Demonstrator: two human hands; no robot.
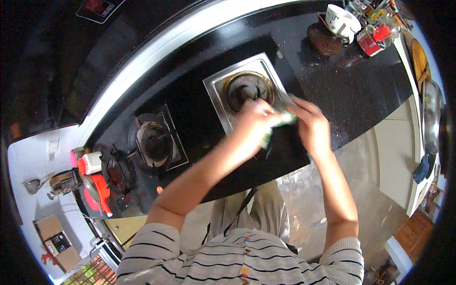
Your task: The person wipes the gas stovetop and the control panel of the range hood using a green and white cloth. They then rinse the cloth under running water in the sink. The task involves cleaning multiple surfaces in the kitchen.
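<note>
My left hand is closed, blurred by motion, over the front part of a gas burner set in a stainless steel plate. A green-and-white thing stretches between my hands, too smeared to name; part of its green shows below my left hand. My right hand is at the plate's right side, its fingers bent and pinching the right end of that thing. The burner's centre is dark, with a browned ring around it.
A second burner stands on the black counter at left. Beyond it are a black pan support and red containers. At the far right stand a white cup, a brown round thing and a red jar.
</note>
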